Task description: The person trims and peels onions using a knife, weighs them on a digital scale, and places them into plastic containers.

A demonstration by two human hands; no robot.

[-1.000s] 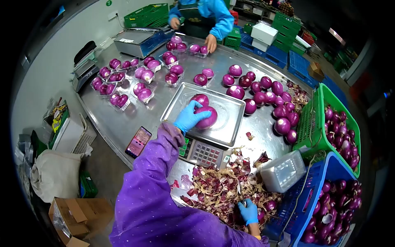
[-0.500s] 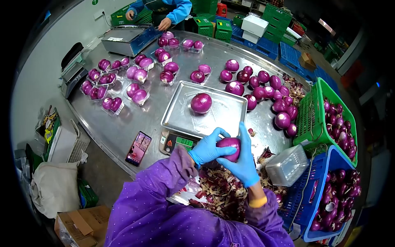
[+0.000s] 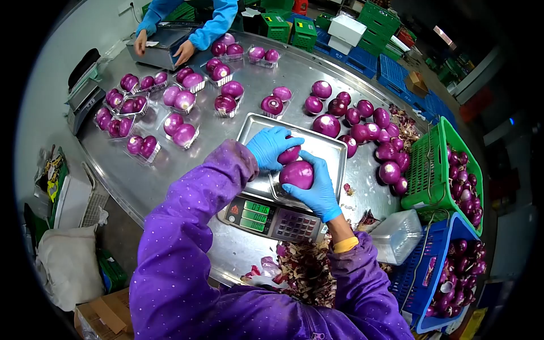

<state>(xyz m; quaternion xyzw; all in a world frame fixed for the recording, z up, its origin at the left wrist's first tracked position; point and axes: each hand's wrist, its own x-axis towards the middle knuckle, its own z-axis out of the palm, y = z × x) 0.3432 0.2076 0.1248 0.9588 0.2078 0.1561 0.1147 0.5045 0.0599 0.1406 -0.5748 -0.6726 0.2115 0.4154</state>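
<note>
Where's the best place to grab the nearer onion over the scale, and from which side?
Probably around its widest part, from the right: the nearer onion looks round, and the farther onion crowds its far side. The right hand cups it there.

two gloved hands (image 3: 268, 148), two held onions (image 3: 297, 175), three green readouts (image 3: 258, 216), one green onion basket (image 3: 417, 170), one blue onion basket (image 3: 441, 238)

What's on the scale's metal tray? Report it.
Over the metal tray, the left hand and right hand each grip a purple onion; clear plastic shows below. Whatever the hands and onions cover can't be seen.
</note>
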